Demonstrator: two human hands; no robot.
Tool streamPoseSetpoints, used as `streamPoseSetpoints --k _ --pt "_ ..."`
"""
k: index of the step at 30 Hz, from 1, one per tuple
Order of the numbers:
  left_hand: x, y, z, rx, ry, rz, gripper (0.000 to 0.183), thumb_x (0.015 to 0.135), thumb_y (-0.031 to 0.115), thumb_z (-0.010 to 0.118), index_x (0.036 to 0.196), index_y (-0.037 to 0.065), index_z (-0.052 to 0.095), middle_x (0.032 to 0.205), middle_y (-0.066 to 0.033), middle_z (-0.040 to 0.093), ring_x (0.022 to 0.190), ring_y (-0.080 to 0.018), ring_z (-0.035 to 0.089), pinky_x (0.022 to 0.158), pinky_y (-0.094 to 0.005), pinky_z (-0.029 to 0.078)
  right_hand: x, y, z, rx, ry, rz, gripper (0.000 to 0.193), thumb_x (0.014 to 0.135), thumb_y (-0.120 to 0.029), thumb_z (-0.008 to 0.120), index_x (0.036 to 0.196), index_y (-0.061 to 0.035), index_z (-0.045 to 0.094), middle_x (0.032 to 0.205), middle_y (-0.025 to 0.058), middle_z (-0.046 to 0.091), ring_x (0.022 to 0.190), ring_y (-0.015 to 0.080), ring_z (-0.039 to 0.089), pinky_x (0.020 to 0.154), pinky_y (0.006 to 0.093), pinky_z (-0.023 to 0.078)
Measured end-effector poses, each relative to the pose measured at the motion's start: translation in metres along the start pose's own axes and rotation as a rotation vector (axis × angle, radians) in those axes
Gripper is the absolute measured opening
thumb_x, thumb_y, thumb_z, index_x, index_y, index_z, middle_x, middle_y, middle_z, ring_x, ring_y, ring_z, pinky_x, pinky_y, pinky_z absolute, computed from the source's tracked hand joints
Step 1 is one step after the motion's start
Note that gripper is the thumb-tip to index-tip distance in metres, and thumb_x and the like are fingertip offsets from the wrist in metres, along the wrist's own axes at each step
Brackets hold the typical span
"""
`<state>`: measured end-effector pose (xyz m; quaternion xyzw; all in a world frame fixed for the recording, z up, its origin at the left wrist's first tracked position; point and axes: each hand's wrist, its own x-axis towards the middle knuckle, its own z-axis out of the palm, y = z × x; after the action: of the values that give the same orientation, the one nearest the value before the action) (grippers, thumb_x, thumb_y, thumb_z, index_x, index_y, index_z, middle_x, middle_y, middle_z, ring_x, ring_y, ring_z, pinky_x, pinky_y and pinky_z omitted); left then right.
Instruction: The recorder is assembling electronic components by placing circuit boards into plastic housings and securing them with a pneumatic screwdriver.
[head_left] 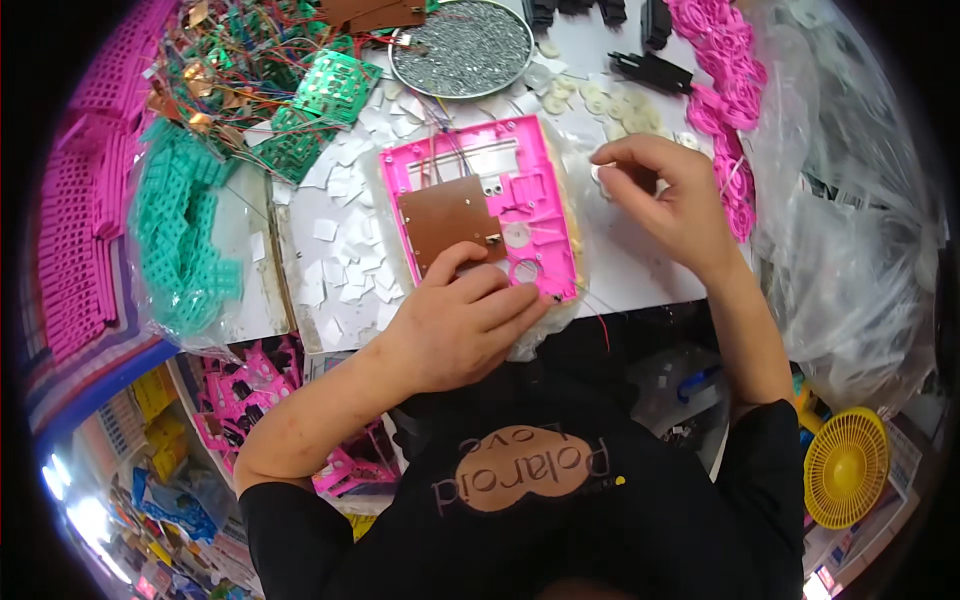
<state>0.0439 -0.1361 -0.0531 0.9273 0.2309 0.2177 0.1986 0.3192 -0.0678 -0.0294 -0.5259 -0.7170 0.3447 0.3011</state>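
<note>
A pink plastic casing [552, 205] lies open-side up on a clear plastic-wrapped pad in front of me. Inside it are a brown circuit board [445, 215], thin wires and small pink fittings. My left hand [465, 320] is bent over the casing's near edge, gripping it, its fingertips on the board and the lower right part. To the right of the casing, above the table, my right hand [668, 195] pinches a small white round piece [600, 180] between thumb and fingers. Its exact shape is partly hidden.
Green circuit boards [335, 85] with tangled wires lie at the back left, beside teal plastic grids [185, 230]. A round tray of screws [460, 50] stands at the back. White paper squares [345, 265], pale discs [630, 105] and pink plastic parts [735, 180] surround the work spot.
</note>
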Motion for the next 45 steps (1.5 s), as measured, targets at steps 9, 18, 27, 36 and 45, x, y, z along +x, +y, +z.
streamPoseSetpoints --k 9,18,27,36,45 --pt "0.017 -0.071 -0.023 0.094 0.487 -0.596 0.023 0.077 0.012 0.076 0.096 0.005 0.065 0.1 -0.01 0.064 0.095 -0.032 0.062 0.078 -0.0427 0.046 0.091 -0.023 0.087 -0.402 0.046 -0.42 0.033 0.073 -0.034 0.077 0.089 -0.005 0.076 0.093 0.0133 0.067 0.095 0.0359 0.061 0.083 0.0442 0.053" --pt "0.034 -0.096 -0.016 0.028 0.592 -0.576 0.016 0.082 0.015 0.075 0.094 0.004 0.072 0.097 -0.0104 0.068 0.092 -0.0264 0.063 0.083 -0.0365 0.049 0.058 -0.027 0.08 -0.351 0.263 -0.525 0.012 0.073 -0.008 0.071 0.084 -0.0065 0.066 0.085 0.0074 0.064 0.087 0.0315 0.059 0.075 0.0422 0.049" --pt "0.037 -0.098 -0.033 -0.243 0.482 -0.724 0.021 0.084 0.02 0.076 0.095 0.002 0.075 0.094 -0.0094 0.071 0.084 -0.021 0.064 0.075 -0.0347 0.052 0.041 -0.031 0.123 -0.232 0.029 -0.806 0.015 0.071 -0.015 0.069 0.084 -0.0092 0.067 0.085 0.0044 0.061 0.091 0.0249 0.059 0.071 0.0398 0.049" --pt "0.04 -0.091 -0.031 -0.251 0.492 -0.588 0.018 0.08 0.014 0.078 0.092 0.001 0.073 0.092 -0.013 0.073 0.083 -0.0269 0.069 0.076 -0.0376 0.054 0.062 -0.031 0.055 -0.352 0.185 -0.616 0.037 0.077 -0.01 0.074 0.114 -0.0108 0.069 0.116 0.0094 0.065 0.102 0.032 0.06 0.088 0.0426 0.053" --pt "0.034 -0.082 -0.029 -0.069 0.581 -0.458 0.01 0.082 0.015 0.079 0.089 0.009 0.075 0.09 -0.0033 0.073 0.087 -0.0231 0.066 0.088 -0.0401 0.044 0.049 -0.029 0.055 -0.6 -0.006 -0.576 0.009 0.076 -0.012 0.07 0.083 -0.0069 0.069 0.082 0.0057 0.065 0.089 0.0277 0.06 0.076 0.0411 0.049"
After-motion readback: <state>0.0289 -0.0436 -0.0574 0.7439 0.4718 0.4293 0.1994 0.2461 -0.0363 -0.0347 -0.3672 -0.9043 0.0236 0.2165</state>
